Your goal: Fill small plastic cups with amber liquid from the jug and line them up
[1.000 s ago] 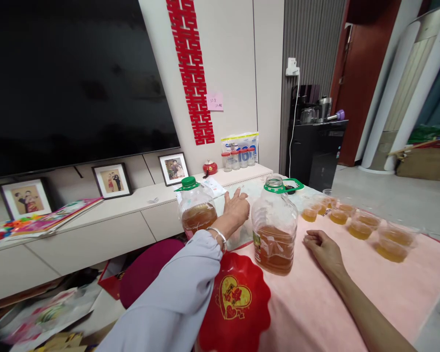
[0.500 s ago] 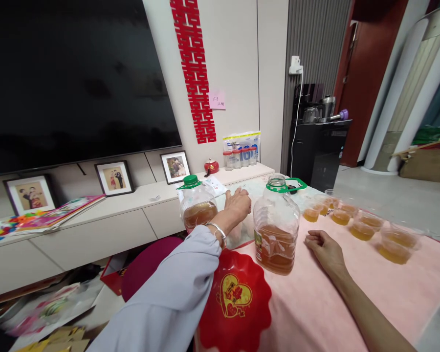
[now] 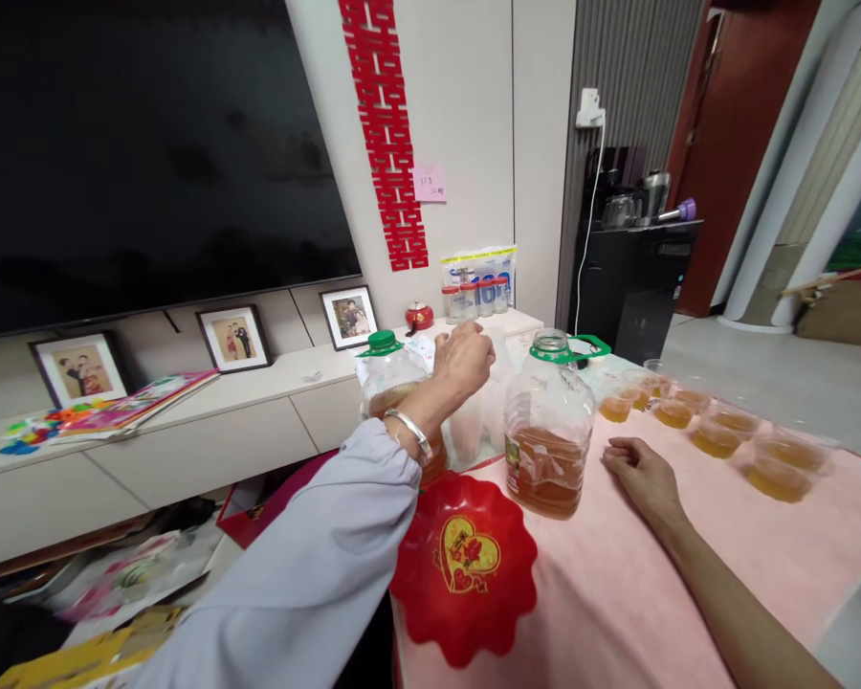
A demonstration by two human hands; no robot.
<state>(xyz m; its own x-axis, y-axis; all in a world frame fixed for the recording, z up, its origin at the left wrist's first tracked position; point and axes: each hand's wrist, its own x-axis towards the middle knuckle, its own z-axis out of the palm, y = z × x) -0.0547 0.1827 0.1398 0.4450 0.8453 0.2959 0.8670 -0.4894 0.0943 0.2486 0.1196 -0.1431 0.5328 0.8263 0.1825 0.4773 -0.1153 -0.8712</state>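
Observation:
My left hand (image 3: 465, 362), with a silver bangle at the wrist, is raised behind the jugs with its fingers bent together. Whitish see-through plastic (image 3: 498, 368) shows beside and below the fingers; what they grip is hidden. Under my left wrist stands a plastic jug with a green cap (image 3: 384, 343), part full of amber liquid. An uncapped jug (image 3: 547, 469) with a green handle ring, also part full, stands between my hands. My right hand (image 3: 644, 481) rests on the pink cloth (image 3: 617, 593), loosely relaxed, holding nothing. A red scalloped plate (image 3: 430, 603) lies near me.
Several clear cups of amber drink (image 3: 717, 431) line the table's right side. Behind, a low white cabinet (image 3: 208, 445) bears photo frames (image 3: 233, 338), a small red pot (image 3: 419, 317) and lidded jars (image 3: 474, 301). A black stand (image 3: 628, 277) is beyond the table.
My left hand has risen and moved slightly away from me, and more whitish plastic shows beside it. My right hand stays on the cloth. The camera view has shifted a little.

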